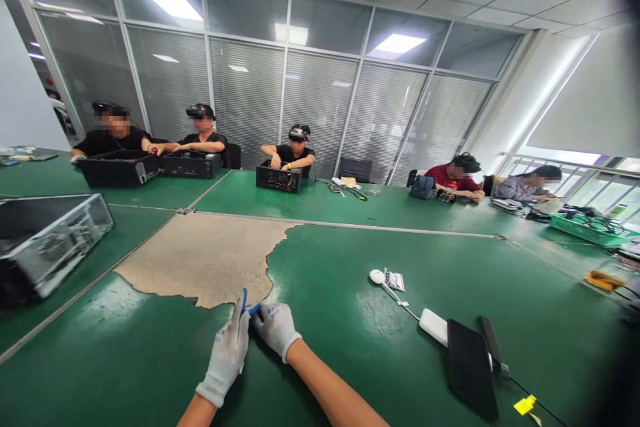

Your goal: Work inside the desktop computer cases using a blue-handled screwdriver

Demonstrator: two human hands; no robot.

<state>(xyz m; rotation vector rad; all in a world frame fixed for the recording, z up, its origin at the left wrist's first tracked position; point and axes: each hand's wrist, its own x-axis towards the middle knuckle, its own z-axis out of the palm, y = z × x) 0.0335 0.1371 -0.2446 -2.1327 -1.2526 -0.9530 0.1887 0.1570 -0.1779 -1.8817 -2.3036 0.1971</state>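
My left hand (229, 347) and my right hand (276, 325) wear light grey-white work gloves with blue print. They are close together, low over the green table (320, 373), at the front edge of a bare tan patch. Between them is a narrow blue strip-like thing (245, 300). One blue length stands up along the left fingers, and another runs across to the right fingertips. The fingers of both hands are closed on it. Its exact kind cannot be made out, since the gloves cover part of it.
An open computer case (55, 240) lies at the left. At the right are a black phone-like slab (470, 367), a white power bank (433, 327) and a cable with a round white end (377, 277). Several people sit across the table; computer cases (277, 177) stand before three. A green basket (590, 228) holds cables.
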